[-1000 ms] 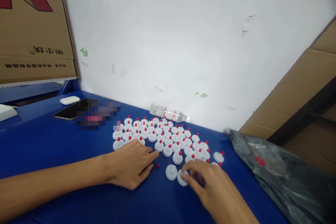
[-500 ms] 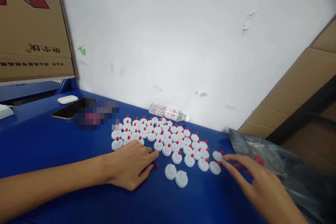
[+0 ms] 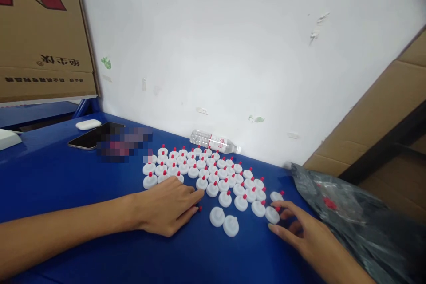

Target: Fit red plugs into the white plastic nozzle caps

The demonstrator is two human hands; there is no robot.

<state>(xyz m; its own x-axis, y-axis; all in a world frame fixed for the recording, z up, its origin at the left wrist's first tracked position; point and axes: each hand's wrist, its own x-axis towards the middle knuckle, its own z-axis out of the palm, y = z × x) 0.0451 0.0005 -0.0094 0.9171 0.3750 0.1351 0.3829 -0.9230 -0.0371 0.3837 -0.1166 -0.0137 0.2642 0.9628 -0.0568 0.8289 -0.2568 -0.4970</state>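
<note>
My right hand (image 3: 293,226) has its thumb and forefinger around the rim of a round white plastic cap with a red tip (image 3: 272,215), at the right end of the group. My left hand (image 3: 173,206) rests on the blue table, palm down, thumb and forefinger apart. Right at its thumb tip lies a small red tip (image 3: 200,208); red also shows between the fingers, partly hidden. Between my hands lie two white caps without red tips, one (image 3: 217,216) touching the other (image 3: 230,226). Several red-tipped white caps (image 3: 212,189) stand in rows behind.
A clear plastic bottle (image 3: 213,141) lies against the wall. At the left are a phone (image 3: 93,136), a white case (image 3: 88,124) and a blurred item. A dark plastic bag (image 3: 306,186) with a clear bag of red pieces (image 3: 339,204) lies right. Cardboard (image 3: 46,40) stands left.
My right hand has moved left and nearer, from the rear right cap to the one in front, which has shifted slightly. My left fingertips have slid right to the red tip.
</note>
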